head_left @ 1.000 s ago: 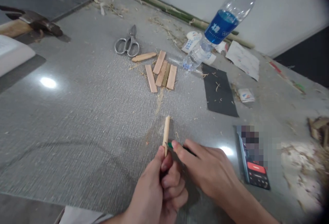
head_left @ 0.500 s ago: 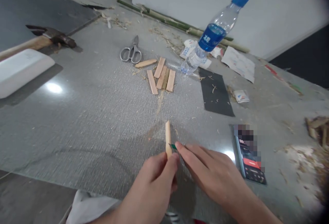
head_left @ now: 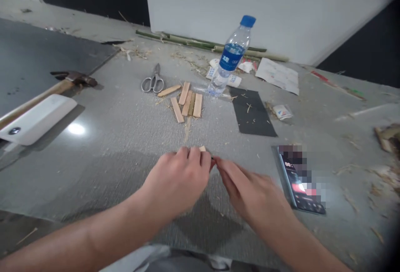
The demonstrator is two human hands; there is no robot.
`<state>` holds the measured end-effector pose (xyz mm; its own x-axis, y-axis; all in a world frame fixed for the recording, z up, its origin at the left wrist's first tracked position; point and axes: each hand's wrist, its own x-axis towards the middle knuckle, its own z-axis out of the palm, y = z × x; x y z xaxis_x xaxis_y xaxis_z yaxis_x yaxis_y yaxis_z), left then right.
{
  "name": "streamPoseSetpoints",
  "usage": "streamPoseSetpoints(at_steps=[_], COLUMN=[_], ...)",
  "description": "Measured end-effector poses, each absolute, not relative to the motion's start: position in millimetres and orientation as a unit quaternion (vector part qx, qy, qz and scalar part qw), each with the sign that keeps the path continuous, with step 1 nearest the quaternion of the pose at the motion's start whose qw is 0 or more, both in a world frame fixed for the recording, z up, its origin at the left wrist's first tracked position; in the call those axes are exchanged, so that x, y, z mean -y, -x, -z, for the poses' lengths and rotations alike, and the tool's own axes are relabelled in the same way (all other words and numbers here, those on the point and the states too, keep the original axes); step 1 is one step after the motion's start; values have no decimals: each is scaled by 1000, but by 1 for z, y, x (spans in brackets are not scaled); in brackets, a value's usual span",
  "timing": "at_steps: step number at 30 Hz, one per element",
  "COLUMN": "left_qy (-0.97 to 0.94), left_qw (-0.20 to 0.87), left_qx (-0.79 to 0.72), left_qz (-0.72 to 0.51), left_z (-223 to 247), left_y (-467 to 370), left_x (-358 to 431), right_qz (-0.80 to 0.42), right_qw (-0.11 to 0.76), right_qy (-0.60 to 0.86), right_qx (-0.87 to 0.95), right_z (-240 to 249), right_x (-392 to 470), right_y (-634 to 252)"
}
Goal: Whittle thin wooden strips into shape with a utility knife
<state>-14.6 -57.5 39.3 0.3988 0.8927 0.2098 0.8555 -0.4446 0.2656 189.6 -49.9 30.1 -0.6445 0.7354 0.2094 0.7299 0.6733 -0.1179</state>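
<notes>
Near the middle of the head view, my left hand [head_left: 179, 178] is wrapped round a pale wooden strip [head_left: 203, 148]; only the strip's tip shows past the fingers. Close on its right, my right hand [head_left: 250, 190] is closed, with its fingertips against the left fingers. A small dark bit shows between the fingertips, and the rest of that tool is hidden. Beyond the hands, several short flat wooden pieces [head_left: 197, 105] lie side by side, with a pointed piece [head_left: 169, 91] at their upper left.
Scissors [head_left: 153, 83] lie behind the wooden pieces, beside an upright water bottle [head_left: 230, 57]. A black sheet [head_left: 253, 113] and a phone [head_left: 300, 184] are on the right. At the left are a hammer [head_left: 67, 82] and a white box-like object [head_left: 40, 118]. Bamboo poles [head_left: 200, 43] lie behind.
My left hand has turned over, back upward, and now covers most of the strip. My right hand has moved slightly up, and the green tool is mostly hidden. The whole view has shifted.
</notes>
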Motion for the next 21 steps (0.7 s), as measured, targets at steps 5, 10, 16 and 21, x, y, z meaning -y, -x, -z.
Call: streamPoseSetpoints(at_steps=[5,10,16,21], left_qy=[-869,-880,-873,-848], left_qw=[14,-21,-28,-37], left_qx=[-476,-451,-440,-435], left_qz=[-137,-146,-208,-300], left_z=[-36,-32,-28,-19], left_y=[20,24,24,24], left_x=[35,30,23,18], right_qz=[-129,-107,-64,-63], right_qw=[137,159,213,242], right_qy=[436,442,460,472], right_qx=[880,876,859,846], right_z=[-23,-21,-20,-22], right_x=[46,46,48,46], right_y=[-191,-193,-184,-175])
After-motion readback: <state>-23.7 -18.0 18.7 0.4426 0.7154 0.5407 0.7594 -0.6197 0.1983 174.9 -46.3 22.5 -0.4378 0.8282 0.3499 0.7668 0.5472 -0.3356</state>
